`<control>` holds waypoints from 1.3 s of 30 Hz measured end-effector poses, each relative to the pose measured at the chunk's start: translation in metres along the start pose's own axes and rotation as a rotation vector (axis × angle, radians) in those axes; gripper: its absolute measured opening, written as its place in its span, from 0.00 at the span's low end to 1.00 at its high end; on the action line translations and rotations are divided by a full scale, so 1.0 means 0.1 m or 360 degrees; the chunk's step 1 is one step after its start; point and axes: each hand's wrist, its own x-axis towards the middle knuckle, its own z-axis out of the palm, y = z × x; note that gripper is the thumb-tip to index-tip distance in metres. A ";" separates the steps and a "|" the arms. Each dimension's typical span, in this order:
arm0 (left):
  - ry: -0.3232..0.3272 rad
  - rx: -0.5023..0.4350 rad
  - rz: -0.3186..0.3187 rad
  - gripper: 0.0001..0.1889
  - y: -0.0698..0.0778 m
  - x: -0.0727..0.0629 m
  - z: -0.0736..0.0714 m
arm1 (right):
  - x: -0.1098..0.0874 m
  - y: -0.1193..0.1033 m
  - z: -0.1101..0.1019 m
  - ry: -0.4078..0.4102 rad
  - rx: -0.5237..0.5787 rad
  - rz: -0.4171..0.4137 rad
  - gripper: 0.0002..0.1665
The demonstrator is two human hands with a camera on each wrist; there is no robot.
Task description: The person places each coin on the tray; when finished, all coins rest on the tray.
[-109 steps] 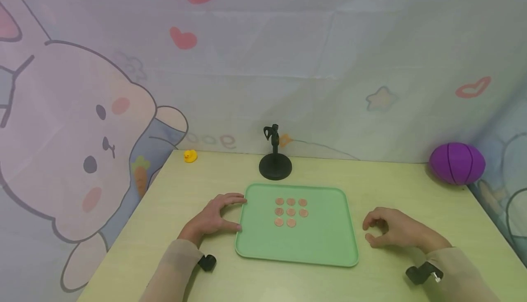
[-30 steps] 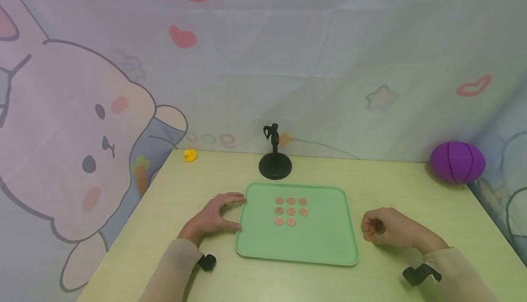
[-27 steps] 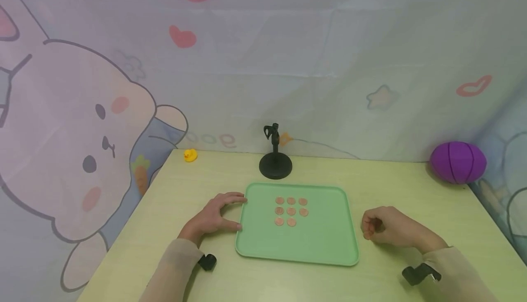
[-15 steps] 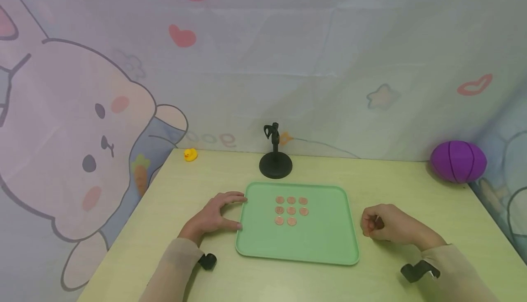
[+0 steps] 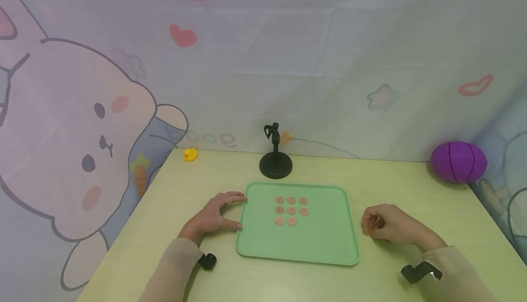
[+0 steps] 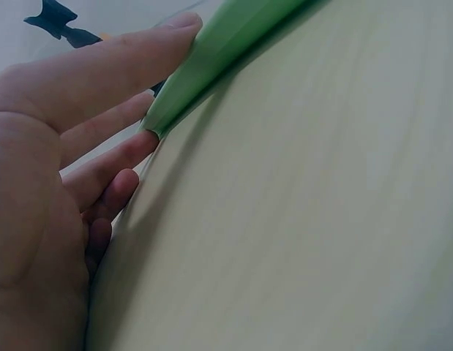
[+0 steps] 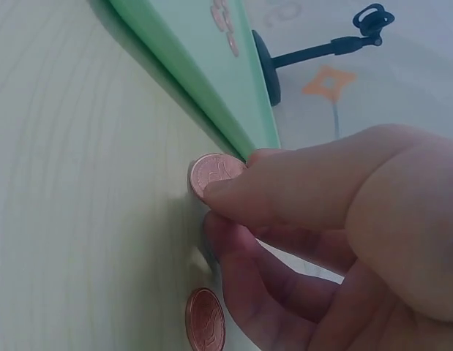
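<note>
Several copper coins (image 5: 291,210) lie in rows on a green tray (image 5: 321,247), two in the nearest row. My left hand (image 5: 212,215) rests at the tray's left edge, thumb and forefinger spread apart and touching the rim. In the left wrist view the tray's side (image 6: 211,55) shows by the thumb. To the right of the tray, my right hand (image 5: 391,224) pinches a copper coin (image 7: 211,174) between thumb and finger, low over the table. A second coin (image 7: 206,319) shows beneath those fingers; whether they touch it I cannot tell.
Behind the tray stands a small black stand (image 5: 276,164) with a round base. A yellow toy duck (image 5: 190,154) sits at the back left, a purple ball (image 5: 458,162) at the back right corner. A printed cloth (image 5: 288,64) hangs behind the table (image 5: 222,279).
Since the oldest frame, my right hand's thumb and fingertips have come together and the hand has shifted slightly. My left hand, the tray and the coins on it have stayed put.
</note>
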 end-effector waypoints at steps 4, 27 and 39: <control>-0.0001 0.0017 0.0009 0.38 0.00 -0.01 0.00 | -0.01 0.00 0.00 0.0022 0.0090 0.0024 0.07; 0.0002 0.0021 0.0006 0.39 0.03 0.00 0.00 | 0.10 -0.20 0.01 0.0049 0.0454 0.0238 0.16; 0.0000 0.0009 -0.0002 0.39 0.04 0.00 0.00 | 0.31 -0.26 0.17 0.0090 0.0493 0.0115 0.15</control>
